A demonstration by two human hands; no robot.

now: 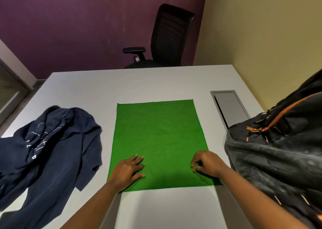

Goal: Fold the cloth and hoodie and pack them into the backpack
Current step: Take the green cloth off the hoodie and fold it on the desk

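1. A green cloth (159, 138) lies spread flat at the centre of the desk (122, 82).
2. A navy hoodie (50, 152) sits crumpled at left.
3. A black backpack (278, 152) with orange trim stands at right.

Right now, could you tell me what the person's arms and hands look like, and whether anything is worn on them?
Both forearms are bare as far as the picture shows: no sleeves, gloves or watch. The left hand and the right hand carry no rings, bands or markings that I can make out. The upper arms lie outside the frame, so any short sleeve there cannot be seen.
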